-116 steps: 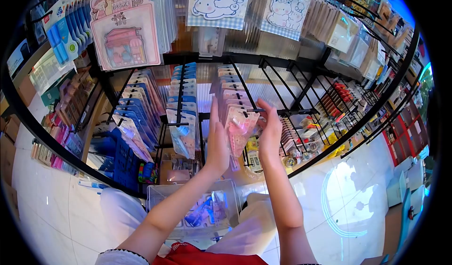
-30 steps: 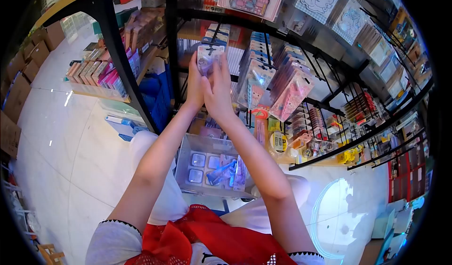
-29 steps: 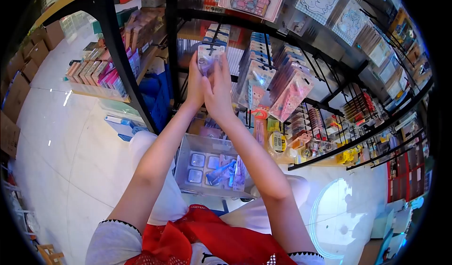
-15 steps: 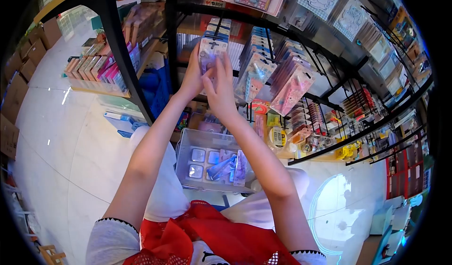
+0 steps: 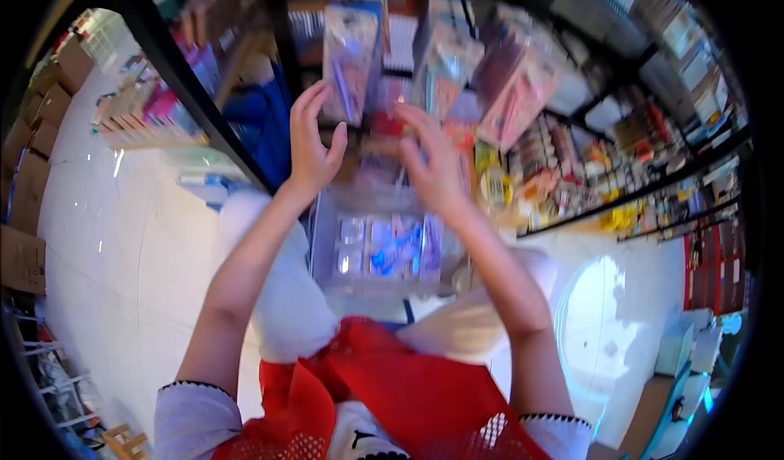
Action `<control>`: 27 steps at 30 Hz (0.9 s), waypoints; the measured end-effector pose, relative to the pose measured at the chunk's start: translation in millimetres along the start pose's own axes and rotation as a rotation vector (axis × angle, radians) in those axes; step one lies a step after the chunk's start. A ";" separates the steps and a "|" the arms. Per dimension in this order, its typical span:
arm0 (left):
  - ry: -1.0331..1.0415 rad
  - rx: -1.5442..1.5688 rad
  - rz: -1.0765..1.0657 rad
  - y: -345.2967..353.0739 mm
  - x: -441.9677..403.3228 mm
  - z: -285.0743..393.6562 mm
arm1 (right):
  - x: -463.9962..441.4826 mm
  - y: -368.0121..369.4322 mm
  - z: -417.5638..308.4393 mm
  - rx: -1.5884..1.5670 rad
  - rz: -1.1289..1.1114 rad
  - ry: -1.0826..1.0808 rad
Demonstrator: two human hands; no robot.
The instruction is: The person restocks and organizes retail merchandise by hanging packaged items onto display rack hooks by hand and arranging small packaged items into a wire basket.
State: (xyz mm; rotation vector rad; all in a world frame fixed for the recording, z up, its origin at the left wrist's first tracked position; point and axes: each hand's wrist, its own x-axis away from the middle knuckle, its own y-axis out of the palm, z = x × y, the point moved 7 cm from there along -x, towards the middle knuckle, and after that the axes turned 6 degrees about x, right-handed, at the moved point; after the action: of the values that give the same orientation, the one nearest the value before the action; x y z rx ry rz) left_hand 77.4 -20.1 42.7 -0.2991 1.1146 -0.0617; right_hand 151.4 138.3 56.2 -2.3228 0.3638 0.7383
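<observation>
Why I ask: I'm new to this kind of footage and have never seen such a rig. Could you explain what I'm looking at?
There is no machine here: a person works with two bare hands. The view comes from one camera worn on the head, looking forward and down, so the arms reach away from you.

Ahead, several rows of hanging packs are on a black-framed rack. Below, between the knees, is a see-through bin with small square items and a long blue-lit item inside.

The left hand and right hand are open, apart, and seem to hold nothing. The left fingertips are close to a hanging pack; blur hides whether they touch it.
</observation>
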 end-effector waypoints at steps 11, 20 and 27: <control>-0.634 -0.123 -1.516 190.2 259.4 -7.7 | 84.6 -35.5 136.6 -0.210 -0.069 0.542; -0.808 -0.131 -1.552 228.5 333.1 -23.8 | 72.0 -74.6 139.4 -0.141 0.087 0.515; -1.063 0.501 -1.355 171.4 243.4 -23.7 | 90.6 -38.0 144.0 0.116 -0.171 0.490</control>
State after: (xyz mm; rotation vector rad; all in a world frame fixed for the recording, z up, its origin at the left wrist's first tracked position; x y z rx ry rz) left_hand 147.0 91.1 -225.7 -0.4966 -0.3221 -1.2144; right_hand 181.5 257.4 -67.5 -2.3674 0.4009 0.0551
